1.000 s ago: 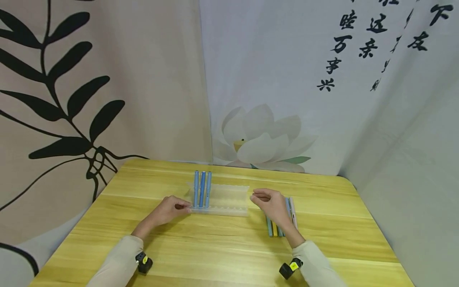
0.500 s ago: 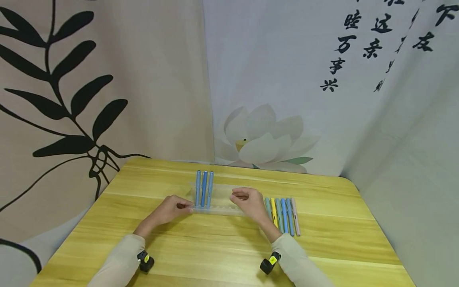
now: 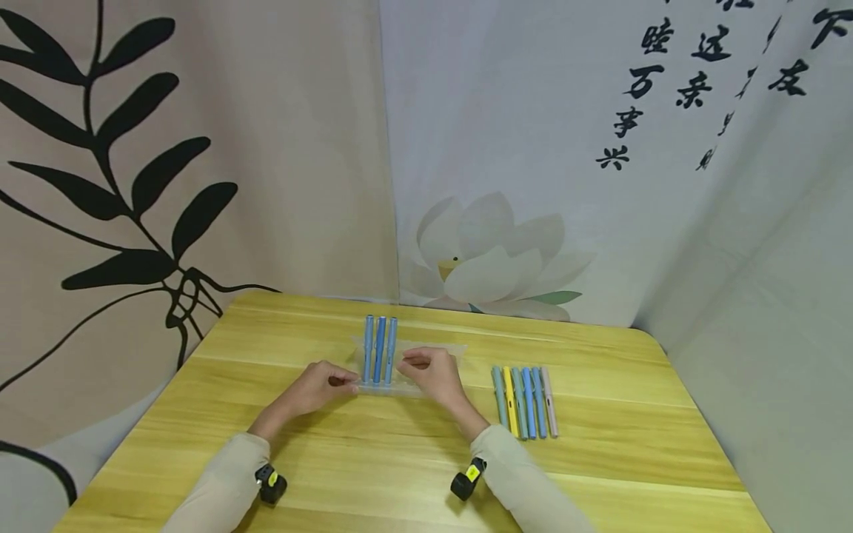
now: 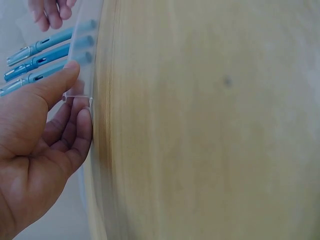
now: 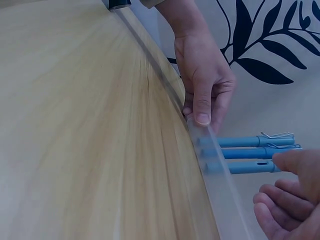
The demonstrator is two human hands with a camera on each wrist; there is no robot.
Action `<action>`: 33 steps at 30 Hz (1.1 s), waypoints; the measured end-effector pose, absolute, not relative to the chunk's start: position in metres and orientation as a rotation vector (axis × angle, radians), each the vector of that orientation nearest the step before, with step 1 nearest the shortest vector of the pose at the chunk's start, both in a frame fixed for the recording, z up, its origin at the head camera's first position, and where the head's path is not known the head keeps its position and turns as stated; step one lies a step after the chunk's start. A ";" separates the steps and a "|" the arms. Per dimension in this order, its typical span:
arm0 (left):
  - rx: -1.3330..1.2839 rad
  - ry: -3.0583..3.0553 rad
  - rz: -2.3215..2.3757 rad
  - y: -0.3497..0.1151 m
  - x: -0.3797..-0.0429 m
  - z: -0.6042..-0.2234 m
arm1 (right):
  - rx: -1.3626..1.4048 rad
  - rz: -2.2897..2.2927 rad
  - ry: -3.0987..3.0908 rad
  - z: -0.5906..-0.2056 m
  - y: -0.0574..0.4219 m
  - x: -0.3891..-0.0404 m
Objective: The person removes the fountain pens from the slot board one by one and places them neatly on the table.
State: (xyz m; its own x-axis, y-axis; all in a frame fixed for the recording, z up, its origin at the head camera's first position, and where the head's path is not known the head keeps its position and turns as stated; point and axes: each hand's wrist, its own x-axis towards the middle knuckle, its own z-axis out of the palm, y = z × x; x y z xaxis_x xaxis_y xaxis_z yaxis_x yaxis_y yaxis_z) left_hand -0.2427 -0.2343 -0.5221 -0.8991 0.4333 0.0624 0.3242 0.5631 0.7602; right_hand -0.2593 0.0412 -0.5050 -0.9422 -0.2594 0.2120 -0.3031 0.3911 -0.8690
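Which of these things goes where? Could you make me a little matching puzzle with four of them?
Things
1. Left hand
2. Yellow pen
3. Pink pen
4. Three blue pens

Places
A. Set in the clear holder
B. Rightmost of the pens lying on the table
C. Pinching the end of the clear holder
D. Between two green pens

Right pairs: 1-C, 2-D, 3-B, 4-A

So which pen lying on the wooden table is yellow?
The slim yellow pen, second from left in the row of six. Only it is yellow; the others are two green pens, two blue pens and a pinkish pen.
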 end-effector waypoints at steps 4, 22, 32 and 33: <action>0.670 2.665 1.263 -0.234 -0.243 -0.522 | 0.492 1.632 -2.599 -0.506 0.032 -0.263; 0.658 2.638 1.278 -0.235 -0.243 -0.522 | 0.451 1.532 -2.656 -0.511 0.016 -0.269; 0.642 2.648 1.260 -0.233 -0.244 -0.523 | 0.465 1.542 -2.606 -0.502 0.018 -0.267; 0.655 2.653 1.257 -0.233 -0.244 -0.523 | 0.468 1.553 -2.590 -0.499 0.018 -0.267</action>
State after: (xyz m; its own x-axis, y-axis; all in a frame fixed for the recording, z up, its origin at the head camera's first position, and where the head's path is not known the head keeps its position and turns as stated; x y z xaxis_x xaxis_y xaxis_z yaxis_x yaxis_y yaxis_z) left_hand -0.2438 -0.2332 -0.5230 -0.8966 0.4381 0.0638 0.3268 0.5576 0.7631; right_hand -0.2670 0.0182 -0.4992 -0.9496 -0.2155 0.2278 -0.3024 0.4376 -0.8468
